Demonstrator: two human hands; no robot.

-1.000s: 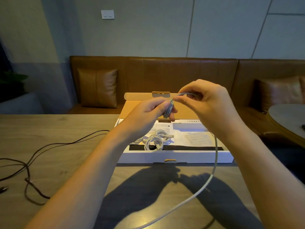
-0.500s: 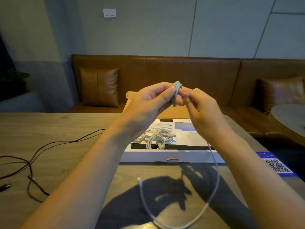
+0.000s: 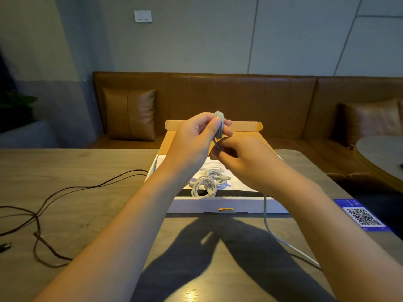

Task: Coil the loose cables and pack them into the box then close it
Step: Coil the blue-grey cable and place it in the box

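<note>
white cable [image 3: 219, 125] coil pinched in left hand [image 3: 197, 136], right hand [image 3: 239, 159] pinching its strand, plug end off-frame

Both hands work in open air above the box [image 3: 226, 207], and the left hand [image 3: 194, 136] and right hand [image 3: 244, 159] sit close together, leaving little gap between them. Under them, coiled white cables [image 3: 207, 182] occupy the middle of the box floor; its left and right parts lie bare. The raised lid [image 3: 239, 126] stands behind the hands and blocks a reach from the far side. A white cable [image 3: 267, 223] hangs from the right hand across the front wall onto the bench [image 3: 87, 160]. A dark cable [image 3: 45, 205] sprawls over the bench's left side; a QR card [image 3: 362, 215] lies at right. The bench in front of the box is open.
</note>
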